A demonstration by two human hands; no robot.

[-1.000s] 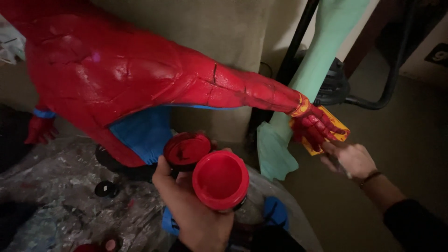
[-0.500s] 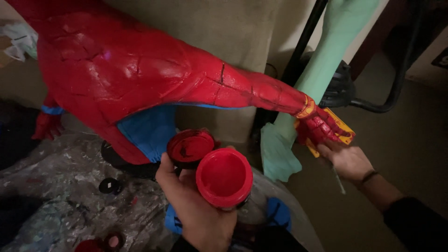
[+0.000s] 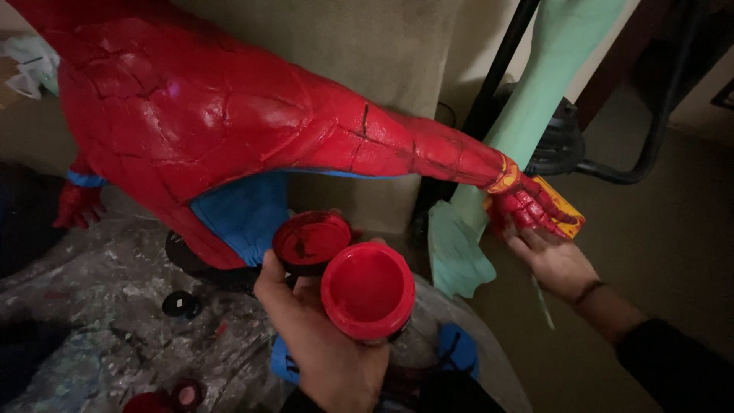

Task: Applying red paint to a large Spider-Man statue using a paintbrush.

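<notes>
- The left hand (image 3: 325, 344) is raised at the near centre, palm up, with its fingers curled closed around a red paint pot (image 3: 368, 290) and a lid (image 3: 312, 241).
- The pot is held at the right of the palm, its open mouth tilted toward the camera and its inside coated red.
- The lid, round with a dark rim and smeared red inside, is held just left of and behind the pot, touching it, and is steadied by the thumb along its left edge.
- The right hand (image 3: 552, 261) is stretched out to the right, its forearm in a dark sleeve and a band seen at the wrist.
- The right hand's fingers are pressed up under the figure's hand (image 3: 527, 205); whether anything is gripped by them cannot be told, though a thin pale stick is seen below the hand.
- A yellow block (image 3: 564, 205) lies just behind the figure's hand.
- A large red-and-blue figure (image 3: 214, 130) fills the far left, its arm stretched rightward and down to the right hand.
- A pale green limb (image 3: 535, 99) stands behind that arm, beside a black stand (image 3: 497, 84).
- A paint-spattered sheet (image 3: 99, 321) is spread at the near left.
</notes>
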